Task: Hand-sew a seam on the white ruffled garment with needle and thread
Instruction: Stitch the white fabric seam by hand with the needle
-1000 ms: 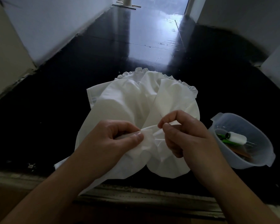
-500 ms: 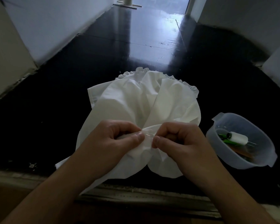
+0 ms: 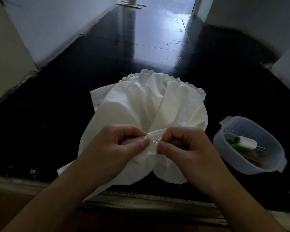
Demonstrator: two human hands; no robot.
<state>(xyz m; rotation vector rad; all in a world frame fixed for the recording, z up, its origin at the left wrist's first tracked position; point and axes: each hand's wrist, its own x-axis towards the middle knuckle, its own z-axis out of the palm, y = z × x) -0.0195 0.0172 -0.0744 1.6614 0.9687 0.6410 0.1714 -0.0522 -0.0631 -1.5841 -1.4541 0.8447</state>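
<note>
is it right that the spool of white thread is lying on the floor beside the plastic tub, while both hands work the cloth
Not quite. The head view shows the spool lying inside the plastic tub, not on the floor. Both the left hand and right hand do work the cloth.

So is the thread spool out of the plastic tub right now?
No, the white thread spool lies inside the clear plastic tub.
</note>
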